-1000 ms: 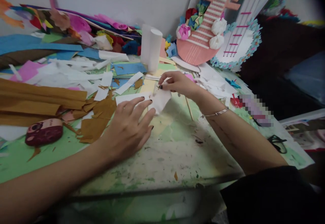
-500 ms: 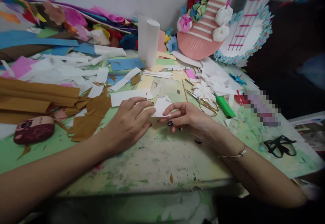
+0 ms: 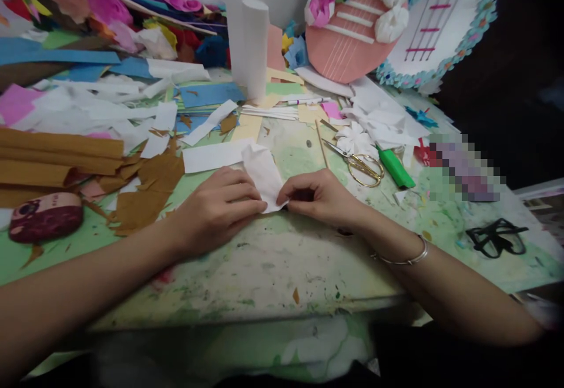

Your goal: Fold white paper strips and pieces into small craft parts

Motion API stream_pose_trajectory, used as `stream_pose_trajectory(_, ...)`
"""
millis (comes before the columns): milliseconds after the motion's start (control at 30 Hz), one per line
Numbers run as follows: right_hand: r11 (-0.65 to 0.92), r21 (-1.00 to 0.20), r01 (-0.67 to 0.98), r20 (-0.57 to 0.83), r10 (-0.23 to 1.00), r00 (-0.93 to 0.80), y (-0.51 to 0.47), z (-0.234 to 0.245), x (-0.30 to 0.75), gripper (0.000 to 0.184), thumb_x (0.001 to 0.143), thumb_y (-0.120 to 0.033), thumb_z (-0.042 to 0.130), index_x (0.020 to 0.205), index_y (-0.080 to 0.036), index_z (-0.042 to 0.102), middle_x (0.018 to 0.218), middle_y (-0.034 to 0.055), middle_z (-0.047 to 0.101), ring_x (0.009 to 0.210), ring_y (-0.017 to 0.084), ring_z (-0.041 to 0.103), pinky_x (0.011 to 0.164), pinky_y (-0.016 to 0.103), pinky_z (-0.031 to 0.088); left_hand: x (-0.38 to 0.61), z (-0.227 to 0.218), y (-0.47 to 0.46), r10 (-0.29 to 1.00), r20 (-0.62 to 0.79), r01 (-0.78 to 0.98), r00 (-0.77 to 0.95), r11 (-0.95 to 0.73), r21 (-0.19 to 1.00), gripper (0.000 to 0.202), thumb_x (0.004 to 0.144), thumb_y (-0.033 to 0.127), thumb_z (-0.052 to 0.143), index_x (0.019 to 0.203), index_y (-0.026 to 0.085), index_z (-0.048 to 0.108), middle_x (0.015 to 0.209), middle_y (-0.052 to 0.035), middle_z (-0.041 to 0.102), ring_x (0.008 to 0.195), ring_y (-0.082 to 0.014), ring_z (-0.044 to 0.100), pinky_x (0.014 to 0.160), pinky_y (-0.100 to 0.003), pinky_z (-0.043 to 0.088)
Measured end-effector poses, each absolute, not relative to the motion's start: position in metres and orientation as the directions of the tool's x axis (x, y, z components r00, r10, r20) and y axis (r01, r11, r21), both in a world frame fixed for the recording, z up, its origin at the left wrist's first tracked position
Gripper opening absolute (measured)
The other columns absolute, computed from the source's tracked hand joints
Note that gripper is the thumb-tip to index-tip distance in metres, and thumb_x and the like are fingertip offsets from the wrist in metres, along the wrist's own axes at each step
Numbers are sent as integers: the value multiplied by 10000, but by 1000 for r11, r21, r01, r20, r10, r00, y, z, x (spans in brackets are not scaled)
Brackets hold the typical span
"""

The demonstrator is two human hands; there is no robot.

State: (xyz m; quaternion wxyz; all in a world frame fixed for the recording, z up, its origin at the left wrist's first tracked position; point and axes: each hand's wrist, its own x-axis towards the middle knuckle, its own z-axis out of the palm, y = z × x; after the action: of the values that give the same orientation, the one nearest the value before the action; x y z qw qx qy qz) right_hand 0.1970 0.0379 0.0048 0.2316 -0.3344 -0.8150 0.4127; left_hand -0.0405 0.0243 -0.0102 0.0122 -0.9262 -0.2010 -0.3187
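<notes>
- Right hand has closed in since the half-second-earlier frame: fingers then loosely spread at the paper's near right corner, now brought together. White paper piece shows longer than it did, its far end now reaching the right end of a flat white paper strip.
- Step in hand (judged): working the near edge of the paper piece between the two hands, perhaps rolling or creasing it.
- Grip, right: thumb and fingers pinch the near right corner.
- Grip, left: left hand lies palm down, fingertips on the near left corner; thumb hidden, so cannot tell whether it pinches or only presses.
- Next move (judged): calls for light, even tension at both corners; thin sheet, likely to wrinkle or tear if pulled unevenly.
- Position: on the paint-stained table, between the hands, left of the gold-handled scissors.
- Orientation: long axis runs away from the person, leaning left; far end creased, near edge curled at the fingertips.
</notes>
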Motion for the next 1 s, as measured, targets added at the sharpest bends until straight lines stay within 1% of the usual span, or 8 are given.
stream_pose_trajectory(100, 539, -769, 343, 171, 690, -703, 38, 5, 198, 118, 790, -115, 631, 836, -169, 724, 800, 5, 624, 697, 88, 536, 646, 227, 406, -43, -11, 29, 406, 571, 384, 714, -908, 166, 100, 878, 137, 603, 887, 159, 700, 832, -60, 696, 831, -186, 604, 770, -339, 485)
stream_pose_trajectory(200, 637, -687, 350, 254, 661, -706, 39, 3, 199, 109, 796, -127, 661, 846, -183, 739, 878, 25, 561, 774, 108, 527, 680, 240, 412, -45, -11, 32, 470, 538, 354, 700, -882, 310, 125, 882, 139, 597, 887, 161, 720, 838, -57, 697, 831, -168, 601, 776, -309, 492)
stream_pose_trajectory(300, 661, -658, 360, 253, 645, -721, 41, 3, 201, 124, 800, -106, 655, 868, -175, 733, 913, 33, 546, 775, 109, 516, 676, 239, 418, -46, -12, 37, 561, 437, 341, 703, -805, 485, 146, 887, 165, 601, 916, 193, 742, 890, -45, 701, 864, -153, 610, 800, -286, 490)
stream_pose_trajectory(400, 648, -675, 354, 220, 633, -742, 43, 4, 202, 131, 814, -93, 641, 883, -162, 728, 923, 35, 561, 752, 99, 527, 677, 235, 433, -48, -13, 42, 594, 330, 328, 734, -735, 594, 178, 898, 195, 593, 955, 246, 753, 944, -29, 694, 902, -143, 611, 829, -281, 476)
stream_pose_trajectory(567, 666, -678, 311, 180, 561, -808, 45, 8, 203, 172, 853, -79, 601, 933, -162, 729, 979, 58, 600, 861, 125, 582, 788, 271, 470, -49, -12, 46, 593, 270, 329, 759, -706, 627, 227, 922, 198, 546, 972, 280, 752, 970, -22, 673, 941, -147, 596, 876, -299, 443)
stream_pose_trajectory(767, 674, -677, 296, 163, 529, -833, 43, 10, 201, 236, 891, -58, 525, 947, -179, 720, 991, 59, 630, 912, 132, 601, 856, 296, 477, -45, -10, 44, 625, 248, 371, 740, -687, 625, 208, 928, 250, 543, 950, 274, 749, 957, -24, 675, 948, -166, 591, 870, -310, 432)
stream_pose_trajectory(1000, 687, -651, 323, 144, 530, -836, 43, 9, 201, 265, 894, -45, 481, 939, -173, 709, 986, 60, 639, 894, 133, 597, 832, 286, 464, -41, -5, 45, 652, 209, 363, 728, -627, 689, 149, 872, 292, 617, 880, 259, 762, 878, -10, 712, 876, -154, 613, 851, -305, 454)
